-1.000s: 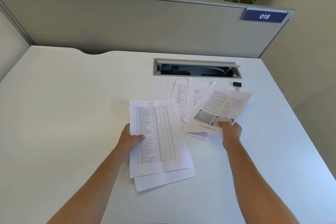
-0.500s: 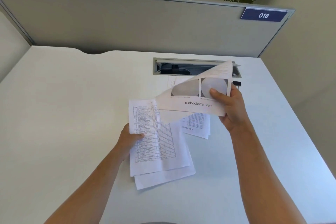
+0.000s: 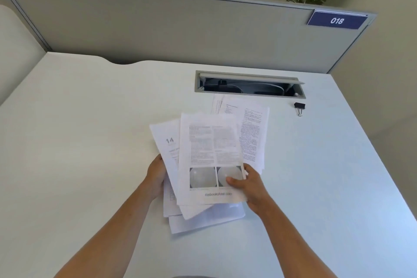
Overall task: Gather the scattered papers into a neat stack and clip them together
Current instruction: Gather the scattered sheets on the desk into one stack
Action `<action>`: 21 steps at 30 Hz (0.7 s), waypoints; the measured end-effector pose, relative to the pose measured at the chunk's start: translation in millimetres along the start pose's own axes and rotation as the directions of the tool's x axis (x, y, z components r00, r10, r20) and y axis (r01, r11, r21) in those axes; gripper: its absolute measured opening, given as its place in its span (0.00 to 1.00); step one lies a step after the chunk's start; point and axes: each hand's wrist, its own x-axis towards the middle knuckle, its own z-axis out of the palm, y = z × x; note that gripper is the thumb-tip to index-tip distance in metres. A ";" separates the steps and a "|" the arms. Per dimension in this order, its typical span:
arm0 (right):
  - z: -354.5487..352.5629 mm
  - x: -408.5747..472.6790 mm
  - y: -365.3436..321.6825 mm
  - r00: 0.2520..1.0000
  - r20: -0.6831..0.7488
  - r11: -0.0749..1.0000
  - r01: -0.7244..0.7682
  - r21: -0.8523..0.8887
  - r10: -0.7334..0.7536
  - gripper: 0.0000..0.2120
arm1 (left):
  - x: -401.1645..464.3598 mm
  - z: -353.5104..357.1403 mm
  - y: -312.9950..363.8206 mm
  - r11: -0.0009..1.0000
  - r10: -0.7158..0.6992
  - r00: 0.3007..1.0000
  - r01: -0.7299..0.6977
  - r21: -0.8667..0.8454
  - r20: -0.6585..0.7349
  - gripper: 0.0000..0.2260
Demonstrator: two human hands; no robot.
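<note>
Centre frame, the left hand (image 3: 156, 175) grips the fanned papers (image 3: 209, 160) at their edge; the right hand (image 3: 249, 184) pinches the top sheet. More sheets (image 3: 252, 128) lie above, perhaps three. Square edges against the surface (image 3: 90, 142) before fetching the binder clip (image 3: 299, 108), upper right.

White desk (image 3: 90, 142), loose printed sheets (image 3: 252, 133) lying mid-surface, black binder clip (image 3: 299, 107) near cable hatch (image 3: 249, 84).

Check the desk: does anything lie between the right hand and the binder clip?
Nothing visible does. The binder clip lies alone on bare desk, beyond the right hand, right of the loose sheets.
</note>
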 end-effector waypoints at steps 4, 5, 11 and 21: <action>0.2 3.3 18.5 1.000 0.013 0.940 0.026 -0.341 -0.023 0.28 | 4.3 -2.2 -2.6 0.983 -0.062 0.998 0.062 -0.174 0.011 0.31; 0.7 3.1 18.0 0.999 0.025 0.888 0.047 -0.458 -0.040 0.29 | 4.9 -2.9 -2.3 0.981 -0.060 0.998 0.065 -0.184 0.033 0.34; 6.9 2.6 3.0 0.994 0.102 0.419 0.113 -0.901 -0.048 0.32 | 2.6 2.5 -3.3 0.970 0.214 0.976 -0.218 0.107 0.047 0.18; -5.5 30.5 -16.6 0.849 -0.395 0.534 -0.165 -0.829 -0.352 0.33 | 5.2 -3.4 -5.9 0.943 0.290 0.956 -0.293 0.158 0.042 0.24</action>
